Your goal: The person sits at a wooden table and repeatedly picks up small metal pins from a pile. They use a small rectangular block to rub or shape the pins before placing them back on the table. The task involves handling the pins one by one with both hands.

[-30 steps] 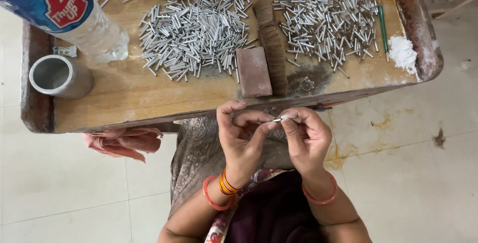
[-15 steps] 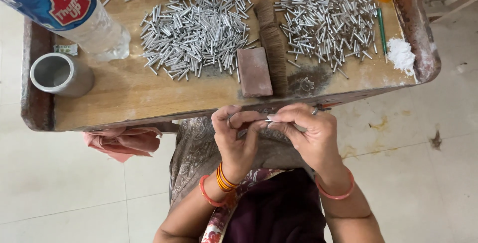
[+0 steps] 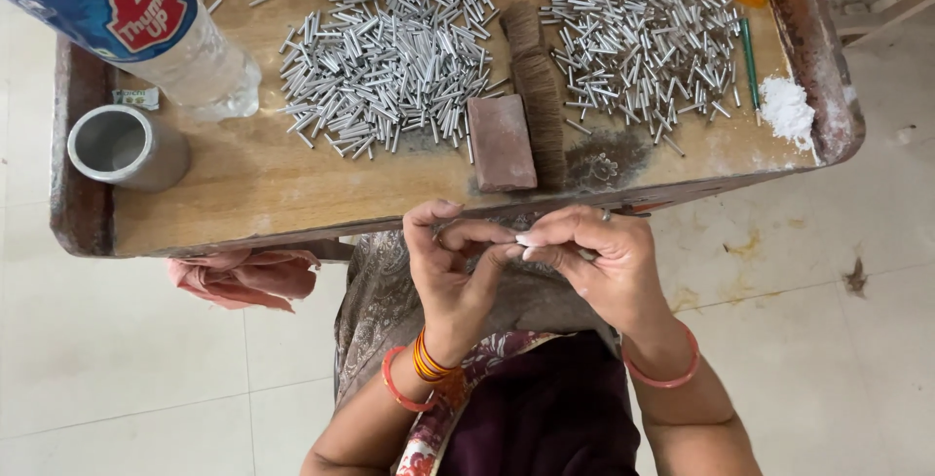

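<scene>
Hands meet just near the worktop (image 3: 292, 184) edge, over the lap. Left hand (image 3: 450, 276) and right hand (image 3: 594, 262) bring their fingertips (image 3: 531, 239) together, pinched on something small and pale, mostly hidden between them; what it is cannot be told. Farther off on the worktop lie two tube piles, left (image 3: 390, 57) and right (image 3: 643, 42), a red block (image 3: 502, 142) between them, a cup (image 3: 122, 145) and bottle (image 3: 136, 18) far left.

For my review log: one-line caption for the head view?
Both hands, left hand and right hand, meet fingertip to fingertip below a wooden tray of metal tubes.
</scene>
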